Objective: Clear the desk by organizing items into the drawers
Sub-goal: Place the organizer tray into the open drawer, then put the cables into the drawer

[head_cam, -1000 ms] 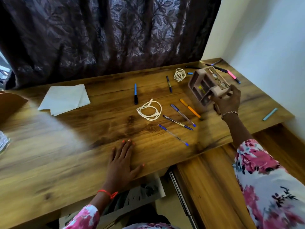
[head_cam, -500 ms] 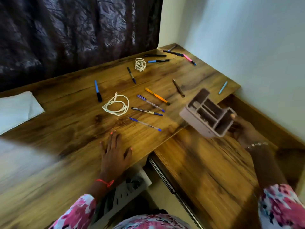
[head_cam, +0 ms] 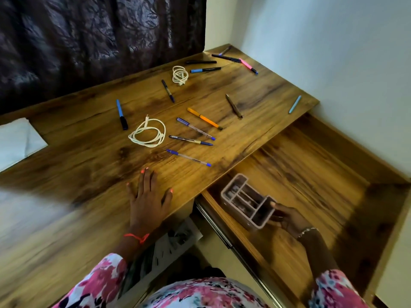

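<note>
Organizer gripped by right hand inside drawer, left hand spread flat on desk

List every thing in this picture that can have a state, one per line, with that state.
drawer: pulled open.
organizer: inside the drawer, compartments facing up, gripped by the right hand.
left hand: flat on the desk, fingers spread.
large cable: coiled, on the desk.
small cable: coiled, on the desk.
curtain: drawn shut.
</note>
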Available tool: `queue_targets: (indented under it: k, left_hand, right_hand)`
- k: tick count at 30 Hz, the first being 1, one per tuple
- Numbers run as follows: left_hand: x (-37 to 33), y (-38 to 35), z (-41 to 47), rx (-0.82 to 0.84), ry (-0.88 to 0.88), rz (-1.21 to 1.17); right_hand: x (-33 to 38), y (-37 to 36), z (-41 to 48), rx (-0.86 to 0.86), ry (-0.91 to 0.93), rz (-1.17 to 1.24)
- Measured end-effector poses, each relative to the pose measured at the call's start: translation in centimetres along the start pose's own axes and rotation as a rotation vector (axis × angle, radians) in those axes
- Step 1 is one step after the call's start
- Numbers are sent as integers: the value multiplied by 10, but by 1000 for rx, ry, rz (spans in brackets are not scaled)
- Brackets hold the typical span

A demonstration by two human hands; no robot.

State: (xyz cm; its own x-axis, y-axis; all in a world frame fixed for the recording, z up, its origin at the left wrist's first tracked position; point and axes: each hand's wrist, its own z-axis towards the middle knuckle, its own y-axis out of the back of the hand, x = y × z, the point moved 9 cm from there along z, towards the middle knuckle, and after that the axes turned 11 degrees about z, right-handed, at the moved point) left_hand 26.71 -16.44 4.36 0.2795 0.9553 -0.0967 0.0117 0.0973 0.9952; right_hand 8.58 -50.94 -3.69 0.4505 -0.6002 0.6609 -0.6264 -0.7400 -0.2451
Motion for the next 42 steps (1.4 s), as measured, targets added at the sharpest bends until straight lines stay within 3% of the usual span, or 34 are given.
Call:
queue_targets:
  k: [11,15,18,23,30,34,42]
  left_hand:
    - [-1,1,-1,-2,0,-11]
    - [-1,1,-1,3,3,-13]
    - [0,-2,0,17,7,-19]
    - [0,-3,1,24,-6,-22]
    - [1,-6,1,40,-15,-12]
    - [0,-6,2,54,-17,-26]
    - [26,7,21,1,-149,-113]
  right_hand:
    - [7,-19,15,-7,-4,-10]
    - [17,-15,14,-77,20,-197]
    - [48,-14,11,-239,192,-383]
    - [115,-57,-17,-403,697,-683]
    - [121,-185,-35,-111,940,-1022]
    - [105,-239,-34,63,964,-1101]
    - [98,-320,6,217,902,-1136]
